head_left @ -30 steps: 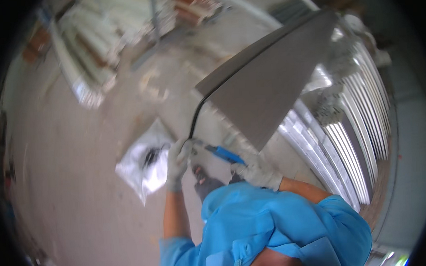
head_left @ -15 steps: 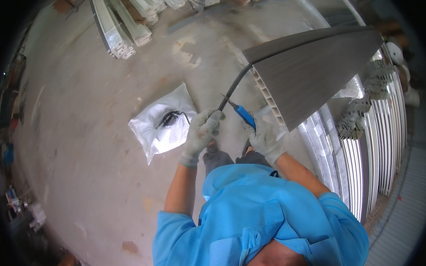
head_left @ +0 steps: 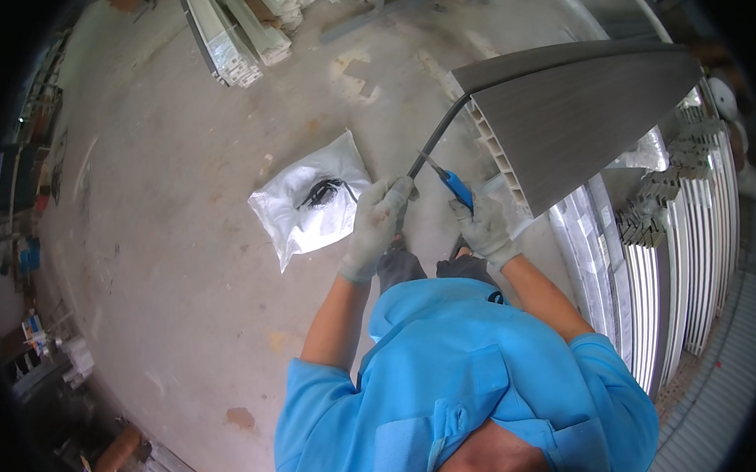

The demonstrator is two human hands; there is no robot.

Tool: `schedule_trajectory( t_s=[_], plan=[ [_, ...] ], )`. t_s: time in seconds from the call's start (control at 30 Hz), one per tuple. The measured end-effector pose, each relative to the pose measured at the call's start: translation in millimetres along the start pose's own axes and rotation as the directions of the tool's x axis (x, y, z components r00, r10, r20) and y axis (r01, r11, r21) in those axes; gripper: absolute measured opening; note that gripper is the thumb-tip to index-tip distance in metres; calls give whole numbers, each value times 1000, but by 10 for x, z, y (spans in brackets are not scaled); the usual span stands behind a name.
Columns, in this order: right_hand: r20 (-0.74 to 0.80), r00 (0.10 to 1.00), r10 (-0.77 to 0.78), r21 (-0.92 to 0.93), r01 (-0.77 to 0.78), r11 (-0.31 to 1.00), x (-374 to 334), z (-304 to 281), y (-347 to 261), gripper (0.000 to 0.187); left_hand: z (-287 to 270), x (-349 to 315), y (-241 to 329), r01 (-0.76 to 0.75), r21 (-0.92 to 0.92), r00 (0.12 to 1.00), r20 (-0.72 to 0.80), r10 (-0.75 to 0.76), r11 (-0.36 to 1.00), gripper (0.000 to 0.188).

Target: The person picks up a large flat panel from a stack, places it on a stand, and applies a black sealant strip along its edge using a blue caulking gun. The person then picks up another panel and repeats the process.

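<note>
My left hand (head_left: 379, 227), in a pale work glove, is closed around the lower end of a dark flexible strip (head_left: 441, 132). The strip curves up and right to the near edge of a long dark grey panel (head_left: 584, 121) and runs on along it. My right hand (head_left: 484, 228), also gloved, grips a blue-handled cutting tool (head_left: 456, 190). The tool's narrow dark tip points up and left, at the strip just above my left hand; whether it touches cannot be told. The panel's near end shows hollow cells.
On the floor left of my hands lies a white plastic bag (head_left: 310, 230) with a dark coil (head_left: 321, 192) on it. Bundled long profiles (head_left: 231, 53) lie at the far left. Stacked pale profiles (head_left: 699, 247) and wrapped lengths (head_left: 594, 260) stand at the right, below the panel.
The whole view has shifted, so the floor, bag and panel sit slightly further right and higher. Both hands keep their grips, and the tool's tip stays beside the strip.
</note>
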State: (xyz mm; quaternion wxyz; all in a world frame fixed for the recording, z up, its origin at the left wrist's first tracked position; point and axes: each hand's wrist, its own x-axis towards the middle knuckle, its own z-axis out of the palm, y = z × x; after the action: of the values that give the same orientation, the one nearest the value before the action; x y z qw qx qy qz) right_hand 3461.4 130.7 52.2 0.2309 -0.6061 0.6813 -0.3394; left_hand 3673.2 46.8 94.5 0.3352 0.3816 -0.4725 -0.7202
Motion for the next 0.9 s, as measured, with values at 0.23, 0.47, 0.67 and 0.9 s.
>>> schedule_trajectory(
  t_s=[0.23, 0.47, 0.67, 0.9],
  plan=[
    [-6, 999, -43, -116, 42, 992, -15, 118, 274, 27, 92, 12, -21, 57, -6, 998, -15, -57, 998, 39],
    [310, 798, 517, -660, -211, 721, -763, 9, 1560, 39, 309, -324, 270, -279, -30, 949, 147, 280, 960, 38],
    [213, 671, 710, -622, -467, 628, -1070, -483, 1727, 51, -88, -319, 369, 1, 23, 994, -112, 2, 1000, 38],
    [241, 851, 467, -402, -350, 846, -683, 59, 1123, 48, 503, -343, 464, -44, -109, 972, 225, 68, 993, 31]
  ],
)
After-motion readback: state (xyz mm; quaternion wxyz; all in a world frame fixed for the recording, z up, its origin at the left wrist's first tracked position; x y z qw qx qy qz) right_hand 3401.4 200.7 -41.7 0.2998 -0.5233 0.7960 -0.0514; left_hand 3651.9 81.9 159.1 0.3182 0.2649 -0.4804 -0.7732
